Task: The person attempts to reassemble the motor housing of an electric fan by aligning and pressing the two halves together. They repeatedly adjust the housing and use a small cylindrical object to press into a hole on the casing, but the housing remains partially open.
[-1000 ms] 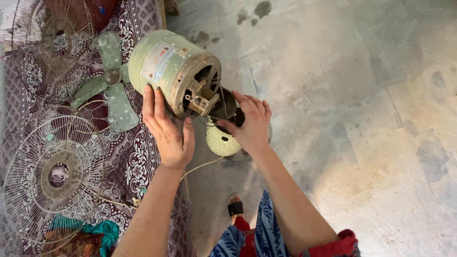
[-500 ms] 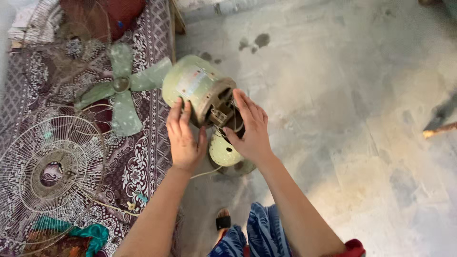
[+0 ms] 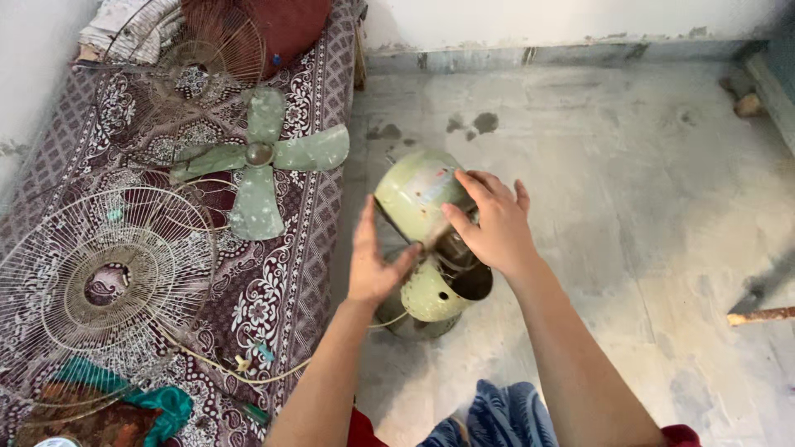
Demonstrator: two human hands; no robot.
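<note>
Bare concrete floor [image 3: 629,207] with stains is where all of this is being done, right next to a bed [image 3: 50,165] covered in a patterned maroon cloth.

The left hand [image 3: 373,261] is held open, palm pressed flat against the side of the green fan motor [image 3: 431,240], fingers straight, nothing actually gripped. The right hand [image 3: 493,223] is laid over the top of the motor housing with fingers curled around it, so the weight seems to be carried mostly there. The motor is held tilted just above its round base, close to the floor, beside the bed edge.

What could go wrong, as a guess: the housing could be let slip, since only one hand is really wrapped round it, and it'd be dropped onto hard concrete. The cord [image 3: 248,368] trailing off onto the bed could also get snagged or tugged if the motor is swung around.

Count, going outward: one motor, one four-bladed green fan blade [image 3: 261,161], two wire guards [image 3: 99,285] on the bed, one cord, one bit of teal cloth [image 3: 161,406] at the bottom, one wooden stick [image 3: 762,315] poking in at the right edge.
</note>
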